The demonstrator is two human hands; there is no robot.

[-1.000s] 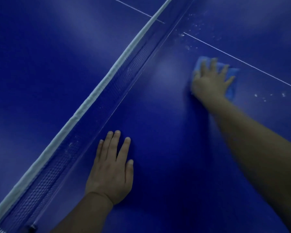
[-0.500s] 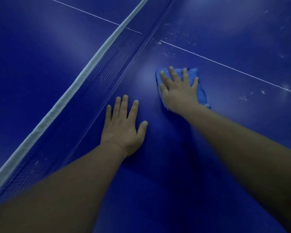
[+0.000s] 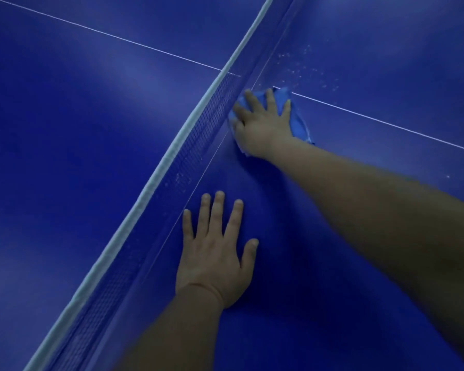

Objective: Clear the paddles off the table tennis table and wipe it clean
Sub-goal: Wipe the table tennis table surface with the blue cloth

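Right hand (image 3: 263,124) slid the cloth (image 3: 296,121) up against the net (image 3: 172,156), fingers flat on it; left hand (image 3: 214,253) flat on counter (image 3: 359,317). Wiping step; next, specks (image 3: 306,68) past the centre line.

Dark blue table tennis table (image 3: 359,303), thin white centre line (image 3: 386,123); a crumpled blue cloth (image 3: 296,121) lies by the net (image 3: 172,167), white specks (image 3: 303,68) beyond.

- I see a deep blue table (image 3: 78,129) with thin white lines.
- Lighter blue cloth (image 3: 296,121).
- Dark mesh net (image 3: 198,140), white-taped top.
- White specks (image 3: 306,68) at one o'clock.
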